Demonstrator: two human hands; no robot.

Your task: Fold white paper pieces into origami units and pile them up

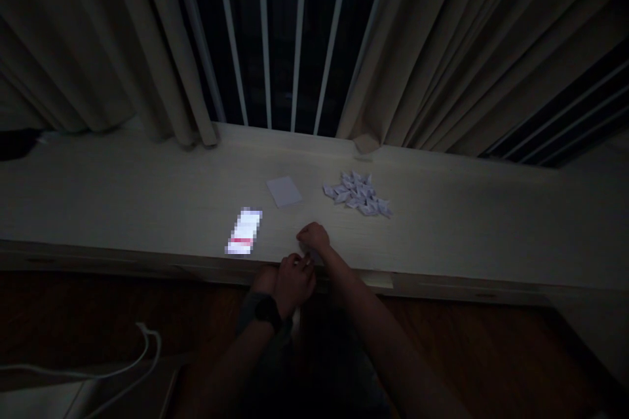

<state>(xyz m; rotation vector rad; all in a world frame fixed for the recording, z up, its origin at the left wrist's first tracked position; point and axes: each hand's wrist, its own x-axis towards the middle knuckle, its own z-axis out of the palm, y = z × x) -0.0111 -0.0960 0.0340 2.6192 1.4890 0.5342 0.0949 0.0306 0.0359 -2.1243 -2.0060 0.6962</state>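
Both of my hands meet at the front edge of the white ledge in dim light. My right hand [314, 237] is closed, with its fingers curled downward on a small piece of white paper [308, 251] that shows only in part beneath it. Just below, my left hand [295, 278], with a dark watch on its wrist, pinches at the same paper from the near side. Beyond them lies a flat stack of square white paper [284, 191]. A pile of several small folded paper pieces [358, 193] sits to the right of the stack.
A lit phone [244, 231], its screen blurred, lies left of my hands on the ledge [442, 229]. Curtains [417, 46] and a barred window [280, 39] stand behind. A white cable [147, 347] hangs at lower left, and a dark object [19, 144] rests at far left.
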